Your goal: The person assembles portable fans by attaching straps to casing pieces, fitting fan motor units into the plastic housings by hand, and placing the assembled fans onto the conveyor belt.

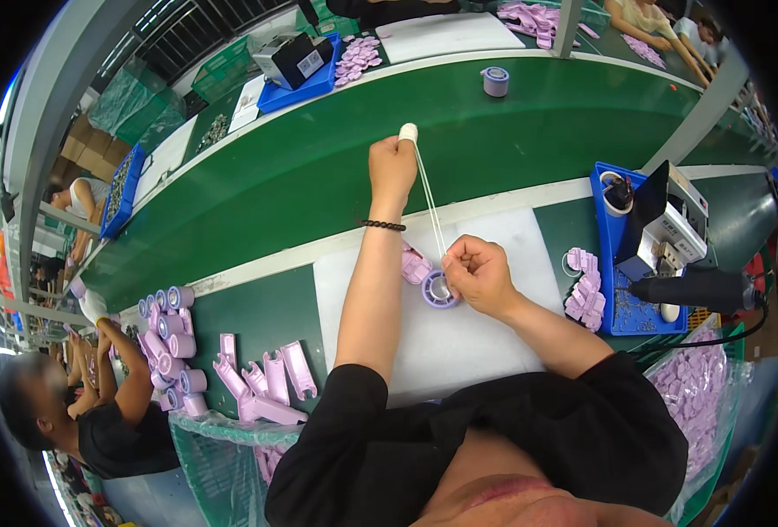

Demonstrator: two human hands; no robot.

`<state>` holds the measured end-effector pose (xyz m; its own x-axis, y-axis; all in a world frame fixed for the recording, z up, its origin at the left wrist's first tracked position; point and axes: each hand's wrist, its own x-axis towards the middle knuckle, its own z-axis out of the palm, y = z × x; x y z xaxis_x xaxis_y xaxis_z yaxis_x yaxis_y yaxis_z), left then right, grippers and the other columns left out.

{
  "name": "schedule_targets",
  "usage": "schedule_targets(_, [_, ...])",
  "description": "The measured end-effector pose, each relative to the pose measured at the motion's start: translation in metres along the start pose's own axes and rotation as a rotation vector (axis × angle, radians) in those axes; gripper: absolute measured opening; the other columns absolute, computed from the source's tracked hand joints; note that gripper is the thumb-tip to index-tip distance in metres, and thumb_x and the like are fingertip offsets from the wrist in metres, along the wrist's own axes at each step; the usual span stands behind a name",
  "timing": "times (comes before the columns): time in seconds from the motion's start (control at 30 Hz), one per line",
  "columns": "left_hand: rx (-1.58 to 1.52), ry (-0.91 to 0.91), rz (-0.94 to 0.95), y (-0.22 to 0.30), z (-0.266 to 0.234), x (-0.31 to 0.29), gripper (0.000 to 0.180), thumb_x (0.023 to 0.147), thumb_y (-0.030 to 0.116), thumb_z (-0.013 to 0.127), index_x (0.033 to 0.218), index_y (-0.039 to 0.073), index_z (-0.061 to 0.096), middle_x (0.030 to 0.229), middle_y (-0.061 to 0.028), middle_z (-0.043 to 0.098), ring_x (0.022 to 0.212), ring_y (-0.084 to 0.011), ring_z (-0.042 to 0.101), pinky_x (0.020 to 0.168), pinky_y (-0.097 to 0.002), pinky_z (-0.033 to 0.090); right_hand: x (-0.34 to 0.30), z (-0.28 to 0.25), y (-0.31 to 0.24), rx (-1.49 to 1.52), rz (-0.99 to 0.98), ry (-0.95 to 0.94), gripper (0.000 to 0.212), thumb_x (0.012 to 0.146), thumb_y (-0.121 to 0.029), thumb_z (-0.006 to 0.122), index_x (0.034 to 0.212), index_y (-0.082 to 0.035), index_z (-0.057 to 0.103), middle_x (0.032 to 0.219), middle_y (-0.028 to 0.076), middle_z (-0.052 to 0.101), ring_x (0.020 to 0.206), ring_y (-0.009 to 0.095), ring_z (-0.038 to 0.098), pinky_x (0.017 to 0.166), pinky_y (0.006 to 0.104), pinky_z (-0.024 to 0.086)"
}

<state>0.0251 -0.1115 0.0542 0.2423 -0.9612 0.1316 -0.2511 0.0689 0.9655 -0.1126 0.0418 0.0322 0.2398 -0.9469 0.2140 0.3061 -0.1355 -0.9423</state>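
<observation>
My left hand (392,171), stretched out over the green belt, is closed on one end of a white cord (427,195). A white cover (408,132) wraps one of its digits. The cord runs taut in two strands down to my right hand (481,274), whose thumb and fingers pinch it. Just under the right fingertips a round lilac ring-shaped part (438,297) with a pale hub sits on the white foam pad (516,246). A pink molded piece (413,265) lies beside it, partly hidden by my left forearm.
Pink handle pieces (270,378) and stacked lilac round units (178,344) lie to the left. Right: pink parts (586,294), a blue tray (622,312) with screws, and a black electric screwdriver (692,290). One lilac unit (495,82) stands on the belt (318,158). A co-worker (116,422) sits left.
</observation>
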Motion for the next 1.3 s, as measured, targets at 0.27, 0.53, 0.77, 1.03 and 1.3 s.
schedule_targets(0.27, [0.086, 0.077, 0.158, -0.002, -0.005, 0.012, 0.039, 0.093, 0.025, 0.056, 0.067, -0.004, 0.059, 0.054, -0.0038, 0.049, 0.051, -0.0168, 0.038, 0.049, -0.0326, 0.035, 0.005, 0.001, 0.002, -0.024, -0.047, -0.020, 0.011, 0.089, 0.002, 0.057, 0.080, -0.003, 0.054, 0.061, 0.001, 0.055, 0.045, 0.006, 0.046, 0.044, 0.0173, 0.037])
schedule_targets(0.53, [0.025, 0.080, 0.198, 0.023, -0.009, 0.037, 0.039, 0.094, 0.024, 0.057, 0.067, -0.003, 0.060, 0.054, -0.0021, 0.047, 0.052, -0.0137, 0.038, 0.049, -0.0302, 0.034, 0.030, 0.016, -0.028, 0.075, -0.013, -0.011, 0.011, 0.090, 0.001, 0.057, 0.079, -0.002, 0.054, 0.062, 0.001, 0.056, 0.044, 0.006, 0.046, 0.043, 0.0173, 0.038])
schedule_targets(0.77, [-0.288, -0.017, -0.015, 0.027, -0.015, 0.055, 0.038, 0.094, 0.023, 0.058, 0.066, -0.002, 0.059, 0.053, 0.0024, 0.041, 0.053, -0.0091, 0.033, 0.048, -0.0263, 0.030, 0.058, 0.037, -0.022, 0.202, -0.048, -0.040, 0.011, 0.090, 0.000, 0.057, 0.079, -0.003, 0.054, 0.062, 0.001, 0.055, 0.044, 0.006, 0.046, 0.043, 0.0174, 0.038])
schedule_targets(1.03, [-0.200, 0.030, 0.048, 0.018, -0.013, 0.060, 0.040, 0.095, 0.023, 0.058, 0.062, -0.001, 0.056, 0.054, 0.0026, 0.040, 0.052, -0.0089, 0.032, 0.048, -0.0263, 0.029, 0.062, 0.031, -0.022, 0.162, -0.028, -0.044, 0.010, 0.089, 0.000, 0.057, 0.080, -0.002, 0.055, 0.061, 0.002, 0.055, 0.044, 0.007, 0.046, 0.042, 0.0180, 0.038])
schedule_targets(1.3, [-0.051, 0.044, 0.136, 0.017, -0.014, 0.058, 0.041, 0.094, 0.022, 0.057, 0.060, -0.001, 0.055, 0.053, 0.0003, 0.042, 0.052, -0.0107, 0.033, 0.048, -0.0276, 0.031, 0.062, 0.027, -0.023, 0.187, 0.001, -0.053, 0.009, 0.089, 0.001, 0.056, 0.080, -0.002, 0.056, 0.061, 0.004, 0.055, 0.043, 0.008, 0.046, 0.041, 0.0186, 0.039])
